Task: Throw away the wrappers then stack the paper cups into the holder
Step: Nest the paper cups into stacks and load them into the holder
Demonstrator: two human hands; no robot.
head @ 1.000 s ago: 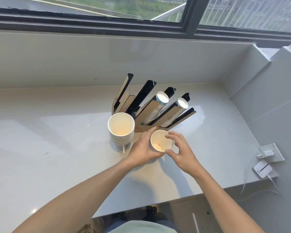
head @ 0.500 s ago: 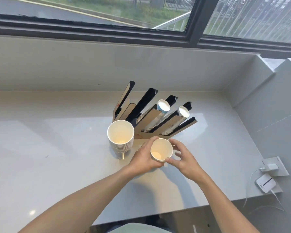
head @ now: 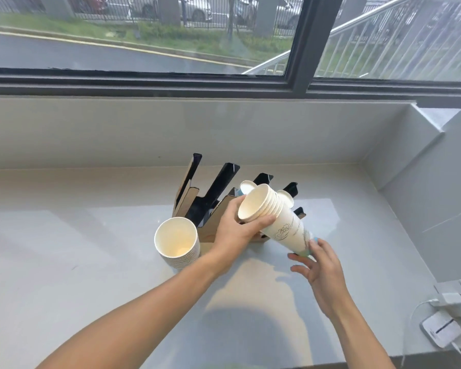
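Observation:
My left hand [head: 236, 231] grips a stack of white paper cups [head: 274, 219] near its rims. The stack is lifted off the counter and tilted, mouth toward me and base down to the right. My right hand [head: 320, 265] is under the stack's lower end, fingers spread, fingertips touching its base. Behind it stands the cardboard cup holder [head: 210, 198] with black slanted slots; two slots hold cup stacks, partly hidden by the lifted one. A second, wider stack of paper cups [head: 177, 242] stands upright left of the holder.
The grey counter [head: 64, 249] runs under a window, with a wall step on the right. A wall socket with a charger [head: 450, 298] and a small white device [head: 441, 331] sit at the right front edge.
The cup stack rose off the counter and tipped over toward the right. My right hand slid from its rim down to its base. The camera moved closer.

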